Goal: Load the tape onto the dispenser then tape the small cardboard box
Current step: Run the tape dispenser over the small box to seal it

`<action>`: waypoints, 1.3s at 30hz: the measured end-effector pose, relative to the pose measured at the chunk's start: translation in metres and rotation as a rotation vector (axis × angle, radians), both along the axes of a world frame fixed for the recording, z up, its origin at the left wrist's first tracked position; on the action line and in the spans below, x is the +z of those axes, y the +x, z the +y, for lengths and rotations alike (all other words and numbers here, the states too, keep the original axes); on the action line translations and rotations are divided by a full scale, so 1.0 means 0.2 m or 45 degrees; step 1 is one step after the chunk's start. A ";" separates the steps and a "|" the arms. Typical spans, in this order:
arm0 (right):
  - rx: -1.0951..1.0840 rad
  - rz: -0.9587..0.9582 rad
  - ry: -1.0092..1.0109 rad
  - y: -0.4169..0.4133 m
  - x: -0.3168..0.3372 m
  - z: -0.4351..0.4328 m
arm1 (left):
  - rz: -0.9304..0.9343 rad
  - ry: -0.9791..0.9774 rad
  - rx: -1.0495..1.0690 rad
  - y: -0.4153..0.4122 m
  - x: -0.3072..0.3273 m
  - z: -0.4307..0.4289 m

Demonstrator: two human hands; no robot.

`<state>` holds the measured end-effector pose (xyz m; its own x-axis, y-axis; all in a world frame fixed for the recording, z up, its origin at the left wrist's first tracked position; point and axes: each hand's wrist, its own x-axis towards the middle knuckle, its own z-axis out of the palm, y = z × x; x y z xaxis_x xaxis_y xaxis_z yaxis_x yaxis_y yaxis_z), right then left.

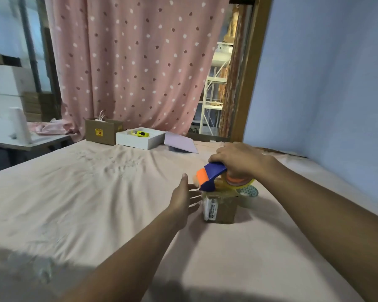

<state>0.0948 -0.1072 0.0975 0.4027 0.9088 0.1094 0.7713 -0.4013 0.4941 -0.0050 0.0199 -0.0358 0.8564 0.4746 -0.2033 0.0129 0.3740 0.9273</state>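
A small brown cardboard box (pixel 224 209) with a white label on its left face stands on the pink-covered bed, right of centre. My right hand (pixel 240 160) grips a blue and orange tape dispenser (pixel 209 176) loaded with a clear tape roll (pixel 241 183), held on top of the box. Shiny tape lies across the box's top. My left hand (pixel 184 201) is open, fingers spread, just left of the box with the fingertips near its left face. A second tape roll (pixel 250 194) lies behind the box, partly hidden.
At the bed's far edge stand a brown carton (pixel 101 131), a white tray box (pixel 140 139) holding a yellow item, and a lilac lid (pixel 180 142). A pink dotted curtain hangs behind. A blue wall (pixel 325 94) closes the right side. A table (pixel 26 140) stands at left.
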 end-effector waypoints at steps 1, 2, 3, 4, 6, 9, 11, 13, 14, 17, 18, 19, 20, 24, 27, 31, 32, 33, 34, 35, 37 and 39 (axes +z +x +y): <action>-0.006 0.006 -0.006 0.00 0.00 0.00 | 0.003 0.027 0.030 0.01 0.01 0.01; -0.014 0.014 -0.007 0.00 0.00 -0.01 | 0.005 0.057 0.067 0.02 0.02 0.02; -0.020 0.022 -0.001 0.01 -0.01 -0.01 | 0.006 0.094 0.097 0.02 0.03 0.03; -0.025 0.029 0.009 0.01 -0.01 0.00 | 0.009 0.138 0.106 0.02 0.04 0.04; -0.034 0.038 0.023 0.01 -0.02 0.00 | 0.029 0.211 0.064 0.02 0.06 0.06; -0.034 0.042 0.020 0.02 -0.03 0.00 | 0.036 0.221 0.027 -0.01 0.06 0.06; -0.029 0.035 0.012 0.02 -0.03 0.00 | 0.023 0.167 0.044 -0.02 0.05 0.07; -0.034 0.034 0.005 0.01 -0.03 -0.01 | 0.028 0.118 0.044 -0.02 0.03 0.08; -0.039 0.035 0.000 0.01 -0.03 -0.01 | 0.039 0.107 0.032 -0.02 0.02 0.08; -0.045 0.046 -0.010 0.02 -0.02 -0.03 | 0.087 0.057 -0.026 -0.03 0.00 0.10; -0.043 0.049 -0.017 0.02 -0.01 -0.04 | 0.110 0.028 -0.049 -0.03 -0.01 0.10; -0.042 0.054 -0.025 0.02 -0.01 -0.04 | 0.133 -0.008 -0.070 -0.03 -0.01 0.10; -0.042 0.060 -0.034 0.02 0.00 -0.05 | 0.158 -0.032 -0.082 -0.03 -0.02 0.10; -0.038 0.068 -0.042 0.02 0.02 -0.04 | 0.241 0.009 -0.044 0.01 -0.05 0.05; -0.081 0.108 -0.004 0.04 0.00 -0.06 | 0.254 0.032 0.010 0.04 -0.07 -0.01; -0.091 0.093 0.044 0.05 -0.03 -0.08 | 0.256 0.042 0.089 0.07 -0.10 -0.02; -0.084 0.095 0.048 0.05 -0.03 -0.08 | 0.258 0.025 0.111 0.07 -0.09 -0.02; -0.076 0.100 0.052 0.05 -0.03 -0.07 | 0.254 -0.008 0.132 0.07 -0.10 -0.02; -0.067 0.104 0.057 0.05 -0.03 -0.06 | 0.252 -0.051 0.155 0.08 -0.09 -0.03; -0.063 0.105 0.058 0.04 -0.04 -0.06 | 0.247 -0.094 0.182 0.08 -0.09 -0.04; -0.060 0.099 0.059 0.04 -0.04 -0.06 | 0.233 -0.133 0.243 0.08 -0.07 -0.07; -0.058 0.095 0.068 0.03 -0.05 -0.06 | 0.238 -0.129 0.284 0.09 -0.06 -0.11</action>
<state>0.1012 -0.1196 0.0882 0.4521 0.8831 0.1252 0.7856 -0.4608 0.4129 0.0129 -0.0020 -0.0468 0.6769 0.6158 -0.4033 0.0866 0.4775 0.8743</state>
